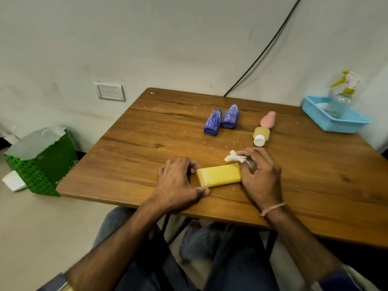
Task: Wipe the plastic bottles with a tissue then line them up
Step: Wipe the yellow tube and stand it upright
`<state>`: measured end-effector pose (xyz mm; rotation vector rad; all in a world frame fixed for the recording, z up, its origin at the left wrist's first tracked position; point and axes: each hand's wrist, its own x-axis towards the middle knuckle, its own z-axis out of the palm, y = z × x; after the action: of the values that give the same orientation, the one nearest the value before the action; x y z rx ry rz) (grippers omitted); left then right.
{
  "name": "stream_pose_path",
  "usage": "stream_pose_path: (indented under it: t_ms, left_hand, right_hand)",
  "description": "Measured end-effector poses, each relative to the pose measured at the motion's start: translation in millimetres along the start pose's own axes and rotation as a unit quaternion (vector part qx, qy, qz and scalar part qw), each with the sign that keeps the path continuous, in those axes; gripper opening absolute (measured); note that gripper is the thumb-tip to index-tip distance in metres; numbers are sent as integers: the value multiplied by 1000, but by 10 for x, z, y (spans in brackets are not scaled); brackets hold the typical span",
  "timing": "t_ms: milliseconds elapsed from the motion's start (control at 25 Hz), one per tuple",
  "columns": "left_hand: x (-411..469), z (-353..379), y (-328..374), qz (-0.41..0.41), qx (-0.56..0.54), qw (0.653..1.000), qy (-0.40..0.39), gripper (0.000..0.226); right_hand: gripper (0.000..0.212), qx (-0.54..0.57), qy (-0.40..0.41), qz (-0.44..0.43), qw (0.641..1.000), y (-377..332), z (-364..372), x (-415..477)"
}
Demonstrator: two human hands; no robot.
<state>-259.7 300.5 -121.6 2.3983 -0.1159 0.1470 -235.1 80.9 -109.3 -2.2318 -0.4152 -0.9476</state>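
Yellow bottle [219, 175] lying flat at table [126, 164] front edge, pinned at its left end by left hand [178, 181] w/ curled fingers so it can't roll; right hand [260, 175] pinches tissue [234, 157] at its right end, ready to wipe

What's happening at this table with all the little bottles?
A person is cleaning small plastic bottles. The left hand steadies a yellow bottle lying flat on the wooden table, while the right hand holds a crumpled tissue at the bottle's far end. Further back, two purple bottles lie side by side, with a pink bottle and a small white-capped yellow bottle lying to their right. A spray bottle stands in a blue basket at the corner.
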Motion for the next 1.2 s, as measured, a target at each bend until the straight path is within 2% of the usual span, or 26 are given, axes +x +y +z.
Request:
stream_pose_path:
  t_ms: [80,160,240,320,440,600,680,760,840,920,1040,1200]
  left_hand:
    - [28,97,112,16,-5,1000,-13,55]
    - [53,149,189,20,-7,1000,-22,55]
    - [66,169,233,16,-11,999,-26,55]
    - [67,191,249,8,-18,1000,-15,53]
    - [44,210,274,-2,-16,1000,4,51]
    - [37,211,297,8,-27,1000,12,50]
    - [33,213,281,14,-29,999,10,52]
    - [28,188,290,14,-31,999,9,54]
    - [30,175,294,9,-30,999,3,56]
    - [25,174,281,8,-29,1000,2,57]
    - [14,197,254,13,-14,1000,12,55]
    - [14,200,256,23,-5,999,25,48]
  right_hand:
    - [29,-31,-40,-18,999,-51,-13,35]
    - [26,-44,-137,-25,989,-104,-10,148]
    - [18,-74,-243,-18,967,-196,46,233]
    - [16,-120,-292,0,949,-296,106,249]
    - [14,-154,-298,4,942,-416,76,194]
    - [23,-135,-343,-47,928,-551,-188,29]
    - [27,-124,-360,-36,924,-591,-339,-56]
    - [24,-88,-325,37,941,-591,-455,10]
    - [20,-73,-242,82,964,-557,-419,167]
    - [21,-110,-221,47,968,-535,-248,270]
    - [26,-163,-304,-19,938,-551,-22,195]
    - [30,-158,-314,-62,934,-562,-186,-109]
